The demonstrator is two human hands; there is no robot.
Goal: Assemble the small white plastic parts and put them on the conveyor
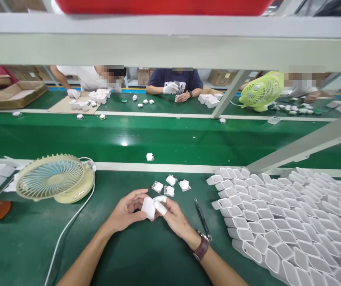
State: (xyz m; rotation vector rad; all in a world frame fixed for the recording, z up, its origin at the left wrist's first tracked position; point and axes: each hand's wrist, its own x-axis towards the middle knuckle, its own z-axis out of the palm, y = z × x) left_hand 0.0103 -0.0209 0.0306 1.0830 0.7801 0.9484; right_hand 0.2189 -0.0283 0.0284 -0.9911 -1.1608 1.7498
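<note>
A small white plastic housing [148, 207] is held above the green worktop, between both hands. My left hand [127, 211] is closed on its left side, thumb along the lower edge. My right hand [174, 218], with white finger covers on thumb and index finger, grips it from the right. What is inside the housing is hidden. Just beyond the hands lie several small white parts on flat bases [169, 191]. Black tweezers [202, 219] rest on the worktop beside my right wrist.
Rows of hollow white housings [259, 214] fill the right side. A cream fan [54, 178] with a cable stands at left. Beyond runs a green conveyor belt [113, 137] carrying scattered white parts. Co-workers sit opposite, near a green fan [261, 91]. A shelf beam [158, 47] crosses overhead.
</note>
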